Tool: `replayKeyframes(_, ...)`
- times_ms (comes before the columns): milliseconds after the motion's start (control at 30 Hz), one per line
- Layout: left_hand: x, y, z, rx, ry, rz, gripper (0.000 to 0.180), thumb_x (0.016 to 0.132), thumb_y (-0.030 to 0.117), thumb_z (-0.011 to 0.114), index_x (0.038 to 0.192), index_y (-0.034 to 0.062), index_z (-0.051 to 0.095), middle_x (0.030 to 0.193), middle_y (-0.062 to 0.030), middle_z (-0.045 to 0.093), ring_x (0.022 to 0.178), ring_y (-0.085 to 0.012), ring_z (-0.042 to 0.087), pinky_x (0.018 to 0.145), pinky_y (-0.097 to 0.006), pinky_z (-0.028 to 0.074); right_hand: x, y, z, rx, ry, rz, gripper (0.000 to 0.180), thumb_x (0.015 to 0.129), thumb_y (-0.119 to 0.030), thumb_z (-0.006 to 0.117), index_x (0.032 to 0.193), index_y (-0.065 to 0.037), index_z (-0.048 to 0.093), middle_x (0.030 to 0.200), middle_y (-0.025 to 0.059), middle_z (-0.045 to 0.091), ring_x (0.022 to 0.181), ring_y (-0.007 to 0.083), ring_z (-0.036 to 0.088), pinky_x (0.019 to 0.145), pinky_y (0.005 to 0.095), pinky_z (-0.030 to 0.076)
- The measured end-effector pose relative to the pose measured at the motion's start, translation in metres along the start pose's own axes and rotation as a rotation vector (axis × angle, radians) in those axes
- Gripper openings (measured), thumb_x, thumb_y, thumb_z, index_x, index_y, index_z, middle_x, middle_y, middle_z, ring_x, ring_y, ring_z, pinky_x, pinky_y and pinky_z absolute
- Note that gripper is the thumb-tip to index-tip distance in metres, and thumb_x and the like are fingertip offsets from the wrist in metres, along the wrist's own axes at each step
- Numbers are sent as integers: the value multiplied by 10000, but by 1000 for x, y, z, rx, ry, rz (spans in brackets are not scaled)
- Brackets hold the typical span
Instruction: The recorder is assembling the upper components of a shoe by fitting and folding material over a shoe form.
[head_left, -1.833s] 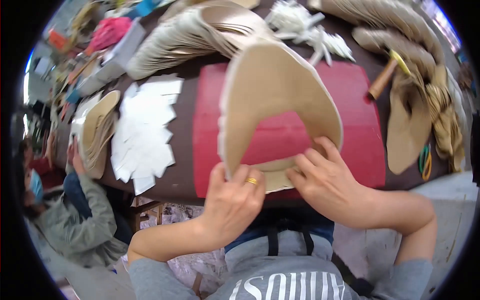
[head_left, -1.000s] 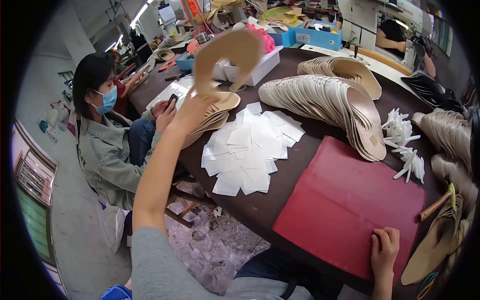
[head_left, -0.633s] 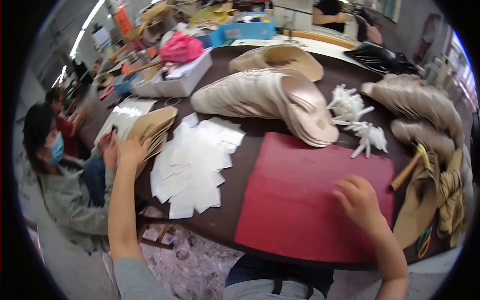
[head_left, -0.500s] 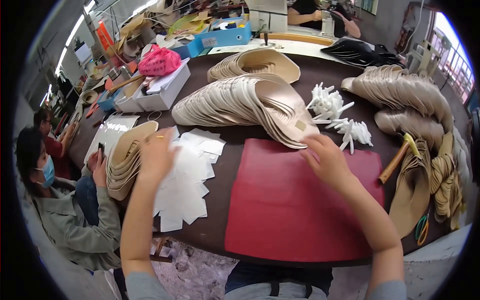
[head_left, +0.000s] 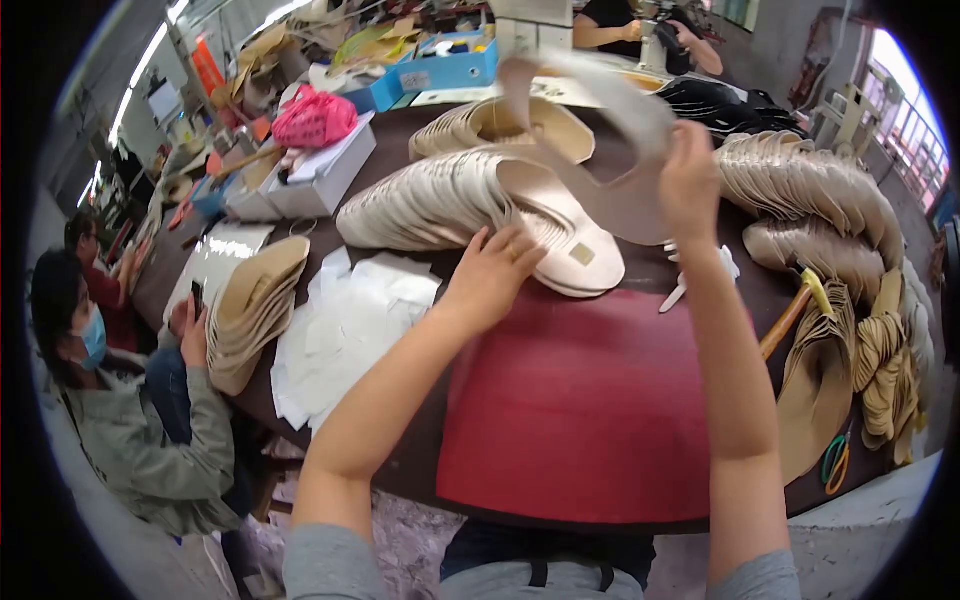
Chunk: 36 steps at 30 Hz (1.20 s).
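Above the dark brown table [head_left: 392,140], a thin, pale, curved sheet [head_left: 635,205] in the right hand [head_left: 692,180]

The right hand pinches the sheet by its right edge, so that the piece reaches leftward from the fingers in the air. It is blurred; a deep cut-out shows, but its long axis is hard to tell. Below and to its left lies a long stack of nested, cream-coloured sheets [head_left: 420,205], its long axis running left to right with the right end nearer the person. The left hand [head_left: 495,270] is the closer one to this stack: it rests at the near side, fingers bent and slightly spread; whether they grip a layer cannot be told. Just on the near side of the stack lies a flat red mat [head_left: 580,410]. Square white paper pieces [head_left: 335,340] are heaped left of the mat.
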<state>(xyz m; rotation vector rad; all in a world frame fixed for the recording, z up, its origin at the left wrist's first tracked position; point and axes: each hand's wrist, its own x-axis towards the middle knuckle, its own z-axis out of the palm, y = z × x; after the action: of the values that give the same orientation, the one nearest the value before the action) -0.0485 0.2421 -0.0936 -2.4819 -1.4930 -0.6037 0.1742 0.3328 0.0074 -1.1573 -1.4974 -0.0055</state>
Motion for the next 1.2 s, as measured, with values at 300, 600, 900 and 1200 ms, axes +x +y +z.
replayKeyframes(300,-199,109,-112,-1047,-459,-86,396,883,79,550,1271,11,505,1240,-161,575,1081,-307,584,908,-373,482,-74,-52,-29,55,-1684,-553,207,798,-20,592,990,-65,653,919,47,648,747,213,583,774,314,506)
replayKeyframes(600,-296,-29,-94,-186,36,-830,455,829,146,641,1248,9,532,1233,-147,595,1017,-300,592,888,-345,465,-242,-159,150,330,-1243,-356,287,775,-90,662,1040,20,652,1024,141,665,876,306,642,767,371,512)
replayKeyframes(900,-306,-67,-103,-66,-179,-781,705,787,216,668,1406,58,370,1359,-123,509,1106,-307,533,977,-359,421,-289,-220,214,-93,-1184,68,239,708,-144,710,909,-15,702,850,134,694,779,309,660,768,411,521)
replayKeyframes(1200,-308,-93,-102,-180,-228,-785,651,836,184,587,1433,73,352,1355,-97,519,1096,-288,545,974,-336,421,-270,-213,215,-90,-1223,71,126,740,-120,664,835,-41,686,861,112,668,796,303,625,764,394,505)
